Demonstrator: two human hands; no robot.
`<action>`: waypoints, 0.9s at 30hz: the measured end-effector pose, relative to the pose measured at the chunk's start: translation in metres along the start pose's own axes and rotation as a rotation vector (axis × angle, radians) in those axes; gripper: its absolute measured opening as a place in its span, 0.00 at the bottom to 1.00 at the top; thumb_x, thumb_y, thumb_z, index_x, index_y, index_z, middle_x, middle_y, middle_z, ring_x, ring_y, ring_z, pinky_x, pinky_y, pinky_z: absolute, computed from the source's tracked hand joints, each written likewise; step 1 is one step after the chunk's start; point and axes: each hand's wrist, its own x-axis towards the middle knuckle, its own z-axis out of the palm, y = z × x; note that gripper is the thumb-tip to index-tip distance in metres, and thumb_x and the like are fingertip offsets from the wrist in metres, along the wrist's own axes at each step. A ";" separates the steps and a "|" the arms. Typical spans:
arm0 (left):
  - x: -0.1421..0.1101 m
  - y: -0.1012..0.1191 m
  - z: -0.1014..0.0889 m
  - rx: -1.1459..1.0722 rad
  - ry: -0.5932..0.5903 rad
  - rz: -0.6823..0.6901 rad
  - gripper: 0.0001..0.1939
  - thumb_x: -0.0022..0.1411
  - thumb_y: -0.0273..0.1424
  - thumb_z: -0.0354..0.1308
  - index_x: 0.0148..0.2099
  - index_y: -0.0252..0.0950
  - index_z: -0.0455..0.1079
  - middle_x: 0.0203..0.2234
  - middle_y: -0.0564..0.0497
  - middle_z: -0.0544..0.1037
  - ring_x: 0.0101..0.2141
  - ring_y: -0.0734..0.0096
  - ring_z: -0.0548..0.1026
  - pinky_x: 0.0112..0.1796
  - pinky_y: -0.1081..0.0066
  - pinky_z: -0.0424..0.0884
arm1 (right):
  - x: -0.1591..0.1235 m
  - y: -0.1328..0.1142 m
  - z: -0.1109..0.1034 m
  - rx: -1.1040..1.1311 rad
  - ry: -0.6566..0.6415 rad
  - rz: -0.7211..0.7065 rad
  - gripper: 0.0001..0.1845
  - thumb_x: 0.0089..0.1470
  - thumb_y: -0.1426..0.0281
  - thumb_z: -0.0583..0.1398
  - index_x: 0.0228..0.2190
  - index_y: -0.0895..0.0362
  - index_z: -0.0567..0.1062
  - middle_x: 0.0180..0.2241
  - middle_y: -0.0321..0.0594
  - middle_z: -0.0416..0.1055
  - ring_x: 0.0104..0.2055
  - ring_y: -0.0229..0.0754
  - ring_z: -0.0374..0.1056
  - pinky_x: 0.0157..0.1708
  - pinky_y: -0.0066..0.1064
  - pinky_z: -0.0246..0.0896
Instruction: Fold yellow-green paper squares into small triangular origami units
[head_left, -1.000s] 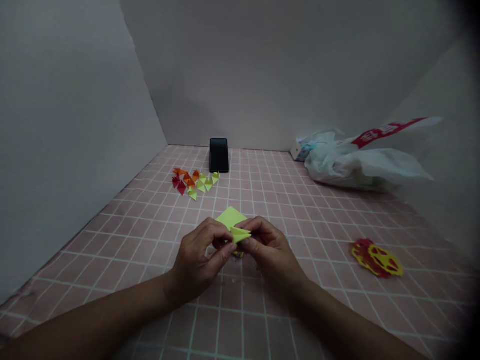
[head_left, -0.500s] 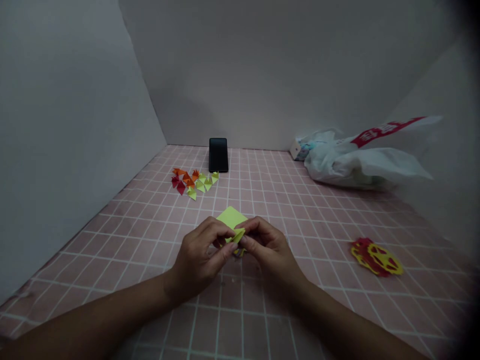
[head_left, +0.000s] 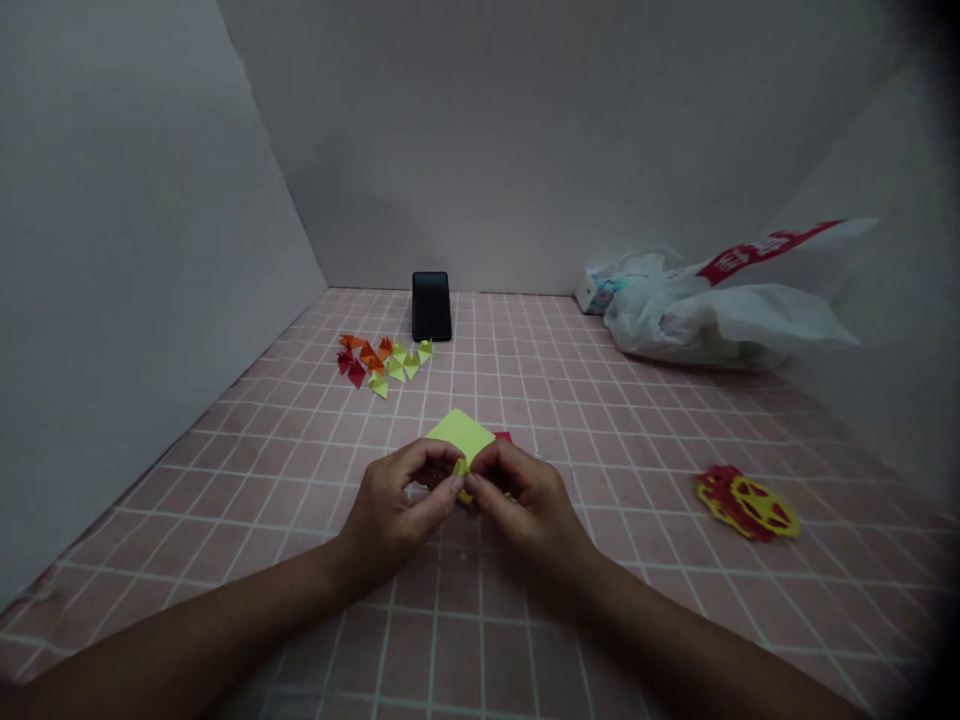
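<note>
Between my two hands is a small folded piece of yellow paper (head_left: 460, 468), mostly covered by the fingers. My left hand (head_left: 397, 505) pinches it from the left with thumb and forefinger. On the other side my right hand (head_left: 529, 505) is closed on it in the same way. Just beyond the fingertips lies a flat yellow-green paper square (head_left: 459, 430), its near part hidden by the hands. A bit of red paper (head_left: 503, 437) peeks out behind my right hand.
Several small folded paper pieces, red, orange and yellow (head_left: 375, 361), lie at the back left. A black phone (head_left: 431, 307) leans near the back wall. To the right are red and yellow cut-out shapes (head_left: 750, 505), with a white plastic bag (head_left: 697, 325) and a box (head_left: 591, 290) behind.
The folded yellow paper has turned more upright and shows less between my fingers. Red paper now shows behind my right hand. The whole view has shifted slightly.
</note>
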 end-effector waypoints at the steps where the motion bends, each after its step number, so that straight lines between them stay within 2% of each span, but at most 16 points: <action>1: 0.000 -0.001 0.001 -0.021 0.008 -0.009 0.08 0.60 0.25 0.58 0.43 0.35 0.69 0.33 0.51 0.77 0.33 0.72 0.77 0.36 0.72 0.74 | 0.000 0.000 0.000 0.005 0.004 0.009 0.05 0.54 0.74 0.58 0.27 0.57 0.70 0.25 0.36 0.68 0.28 0.38 0.64 0.29 0.30 0.57; 4: -0.001 -0.006 0.002 -0.066 0.041 -0.028 0.10 0.60 0.24 0.57 0.45 0.37 0.68 0.34 0.52 0.76 0.34 0.74 0.77 0.37 0.74 0.75 | 0.001 -0.002 0.000 0.022 0.009 0.024 0.06 0.54 0.73 0.58 0.26 0.57 0.69 0.25 0.36 0.67 0.28 0.38 0.64 0.28 0.30 0.57; 7: -0.001 -0.008 0.003 -0.095 0.051 -0.037 0.08 0.60 0.25 0.57 0.42 0.37 0.68 0.33 0.54 0.75 0.33 0.76 0.76 0.36 0.76 0.74 | 0.002 -0.002 0.000 0.045 0.010 0.029 0.05 0.54 0.72 0.58 0.26 0.57 0.69 0.25 0.36 0.67 0.27 0.38 0.64 0.28 0.30 0.57; 17: 0.002 -0.006 0.002 -0.099 0.036 -0.045 0.04 0.59 0.24 0.58 0.38 0.36 0.69 0.30 0.54 0.75 0.30 0.76 0.75 0.33 0.75 0.72 | 0.001 0.003 0.000 0.009 0.023 -0.010 0.05 0.54 0.74 0.59 0.27 0.56 0.69 0.25 0.35 0.67 0.27 0.37 0.63 0.28 0.30 0.56; 27: 0.000 -0.005 0.001 -0.148 0.008 -0.080 0.02 0.60 0.25 0.58 0.37 0.36 0.69 0.29 0.54 0.75 0.30 0.75 0.75 0.34 0.75 0.72 | 0.000 0.001 0.001 0.100 0.008 -0.049 0.03 0.55 0.75 0.58 0.31 0.55 0.68 0.26 0.32 0.65 0.27 0.35 0.62 0.28 0.29 0.56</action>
